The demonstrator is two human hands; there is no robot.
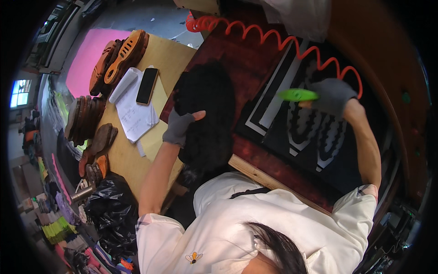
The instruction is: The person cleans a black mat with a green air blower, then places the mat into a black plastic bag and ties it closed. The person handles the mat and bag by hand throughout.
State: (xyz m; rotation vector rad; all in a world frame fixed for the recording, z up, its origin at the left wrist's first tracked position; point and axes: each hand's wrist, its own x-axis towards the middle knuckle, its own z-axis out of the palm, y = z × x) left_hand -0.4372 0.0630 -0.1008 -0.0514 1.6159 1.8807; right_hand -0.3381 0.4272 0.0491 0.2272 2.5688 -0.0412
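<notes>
My left hand (180, 127), in a grey fingerless glove, is at the left edge of a black furry piece (207, 96). Its thumb lies over the fur, while its other fingers are hidden. To the right, my right hand (332, 98), also gloved in grey, is closed around a bright green tool (299, 95), its exact kind blurred. The tool points left above a black board (269, 141) that carries pale sole-shaped outlines (303, 128). A coiled orange hose (273, 39) runs down behind this hand; whether it joins the tool, I cannot tell.
Dark red worktop (260, 157) under the fur. A yellowish table (171, 52) at left bears stacked brown soles (125, 57), papers (132, 109) and a phone (147, 86). A black plastic bag (112, 205) sits lower left; a whitish plastic sheet (296, 16) hangs at the top.
</notes>
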